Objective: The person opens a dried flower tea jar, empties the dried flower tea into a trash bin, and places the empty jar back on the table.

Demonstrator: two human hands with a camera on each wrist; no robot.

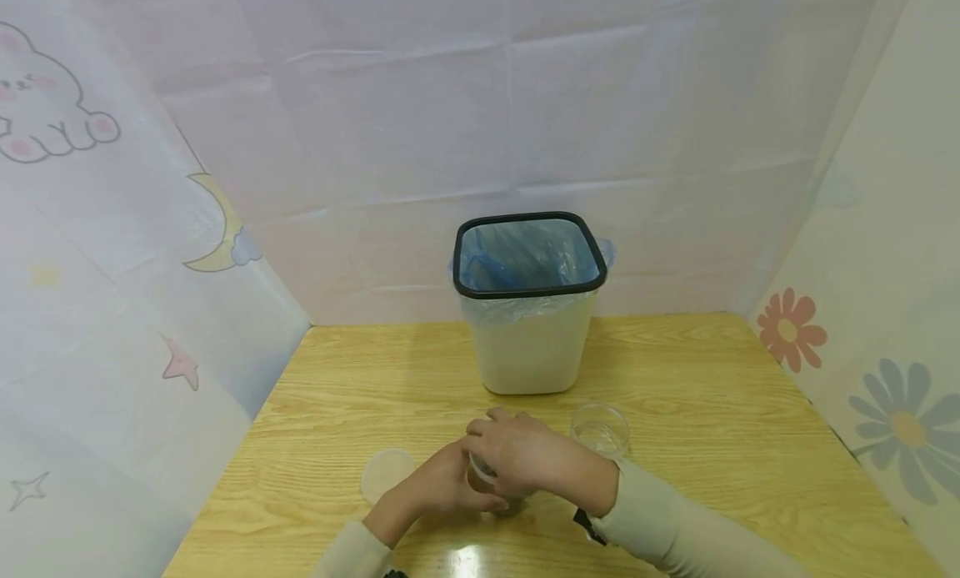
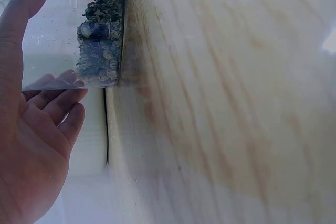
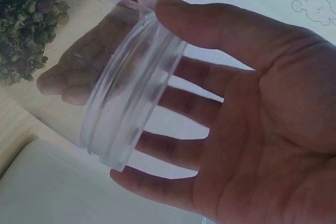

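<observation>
A clear plastic jar [image 3: 123, 93] with a ridged neck stands on the table, a layer of dark green dried plant bits [image 2: 98, 43] at its bottom. My left hand [image 1: 448, 479] holds the jar by its side, thumb and fingers on opposite sides. From above, my right hand [image 1: 517, 454] grips the rim, fingers spread around it. Whether a clear lid sits on that rim, I cannot tell. To the left lies a round whitish disc [image 1: 387, 474]. A clear round container [image 1: 600, 428] stands beyond the right wrist.
Behind the hands stands a white trash bin [image 1: 528, 344] with a black rim and a bluish liner bag. The wooden table [image 1: 697, 394] meets patterned cloth walls [image 1: 375, 144] at the back and sides.
</observation>
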